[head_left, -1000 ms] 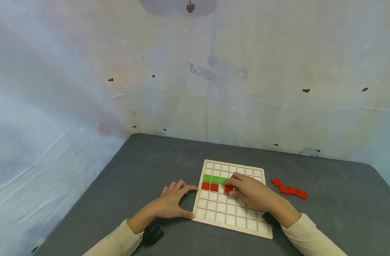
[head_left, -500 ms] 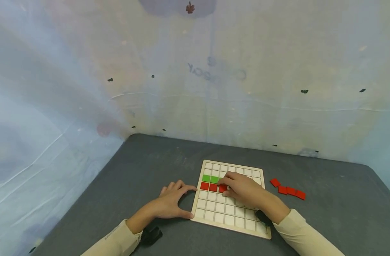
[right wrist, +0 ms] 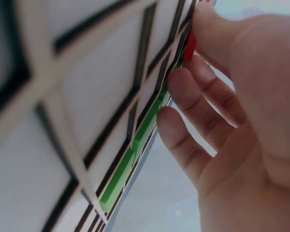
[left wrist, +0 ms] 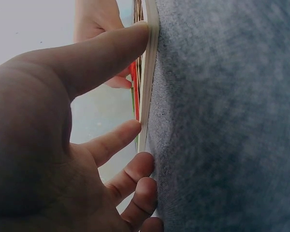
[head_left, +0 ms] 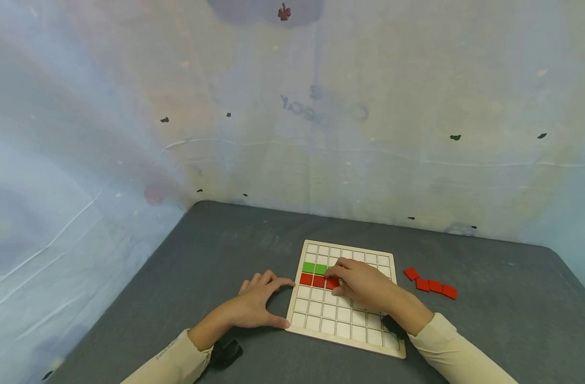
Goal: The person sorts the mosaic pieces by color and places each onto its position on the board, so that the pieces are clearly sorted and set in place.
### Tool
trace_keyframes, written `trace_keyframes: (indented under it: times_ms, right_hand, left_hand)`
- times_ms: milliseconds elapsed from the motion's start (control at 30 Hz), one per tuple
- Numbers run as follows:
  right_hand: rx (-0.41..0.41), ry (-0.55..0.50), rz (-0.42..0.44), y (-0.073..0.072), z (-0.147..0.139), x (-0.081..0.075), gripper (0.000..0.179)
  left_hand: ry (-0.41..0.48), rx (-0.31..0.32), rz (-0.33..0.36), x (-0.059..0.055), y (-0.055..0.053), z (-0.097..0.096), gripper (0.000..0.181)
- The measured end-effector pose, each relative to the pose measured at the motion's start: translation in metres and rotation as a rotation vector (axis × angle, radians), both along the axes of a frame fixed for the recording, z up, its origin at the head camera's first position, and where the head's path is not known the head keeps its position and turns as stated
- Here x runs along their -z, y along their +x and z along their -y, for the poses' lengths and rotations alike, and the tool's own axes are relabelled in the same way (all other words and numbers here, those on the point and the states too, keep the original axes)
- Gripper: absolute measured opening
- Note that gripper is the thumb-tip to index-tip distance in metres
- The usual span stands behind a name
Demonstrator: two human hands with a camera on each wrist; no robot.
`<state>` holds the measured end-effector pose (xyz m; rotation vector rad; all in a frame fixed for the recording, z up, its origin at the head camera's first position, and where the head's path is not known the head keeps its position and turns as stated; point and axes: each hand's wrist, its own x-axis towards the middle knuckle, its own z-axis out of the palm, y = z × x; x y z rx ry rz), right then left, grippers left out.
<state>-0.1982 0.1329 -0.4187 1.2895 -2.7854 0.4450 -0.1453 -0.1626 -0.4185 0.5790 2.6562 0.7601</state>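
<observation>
A pale wooden grid board [head_left: 342,344] lies on the dark table. My right hand [head_left: 364,285] is over it, thumb and fingertips pinching a red square tile [head_left: 332,282] at the third cell of a row. Two red tiles [head_left: 312,279] sit to its left in that row. Green tiles [head_left: 314,268] fill cells in the row behind, partly covered by my right hand; several green tiles [right wrist: 118,181] show in the right wrist view. My left hand [head_left: 254,306] is spread at the board's left side, its thumb [left wrist: 121,43] and index fingertip touching the edge.
Several loose red tiles [head_left: 435,286] lie on the table right of the board. A pale patterned cloth [head_left: 292,160] hangs behind and left of the grey table [head_left: 239,240]. Black wrist straps show below both hands.
My right hand has moved left with the red tile, bringing it down into line beside the two other red tiles. My left hand has stayed at the board's edge.
</observation>
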Motion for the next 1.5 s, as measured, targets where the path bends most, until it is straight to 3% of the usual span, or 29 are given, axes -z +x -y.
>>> trace_keyframes:
  times_ms: [433, 1500]
  right_hand:
    - [0.009, 0.003, 0.016, 0.001, 0.0, -0.002, 0.031]
    - [-0.003, -0.008, 0.012, 0.003, -0.011, -0.007, 0.027]
  left_hand:
    - [-0.011, -0.026, -0.006, 0.001, 0.0, -0.001, 0.081]
    - [0.0, -0.008, 0.004, 0.001, -0.001, 0.0, 0.08]
